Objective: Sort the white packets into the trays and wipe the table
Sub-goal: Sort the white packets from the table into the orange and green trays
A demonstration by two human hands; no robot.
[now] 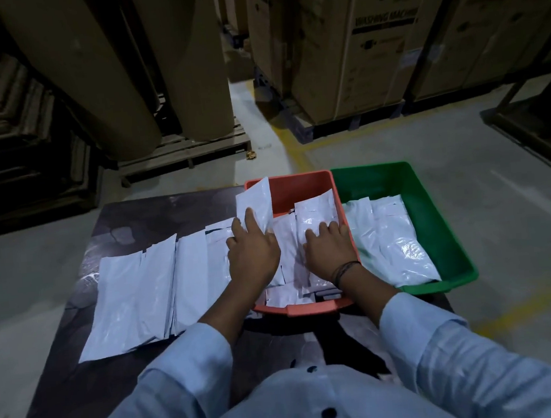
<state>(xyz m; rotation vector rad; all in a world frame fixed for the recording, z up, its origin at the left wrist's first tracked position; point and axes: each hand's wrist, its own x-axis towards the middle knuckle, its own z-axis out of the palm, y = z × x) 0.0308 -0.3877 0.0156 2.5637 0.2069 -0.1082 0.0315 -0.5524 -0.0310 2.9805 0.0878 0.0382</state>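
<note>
Orange tray [299, 190]: stack [288, 240] is pressed down, room made.
Left hand [253, 255]: white packet [256, 203] is pinched upright over the rim, ready for dropping.
Right hand [330, 249]: fingers laid flat, slightly apart.
Table [156, 215]: pile [135, 286] left unsorted.

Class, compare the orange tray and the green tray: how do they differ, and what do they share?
The orange tray stands left of the green tray. The left hand and right hand are both at the orange tray; neither touches the green tray. Packets in the orange tray overlap untidily; those in the green tray lie flatter. Both are rectangular and hold white packets.
</note>
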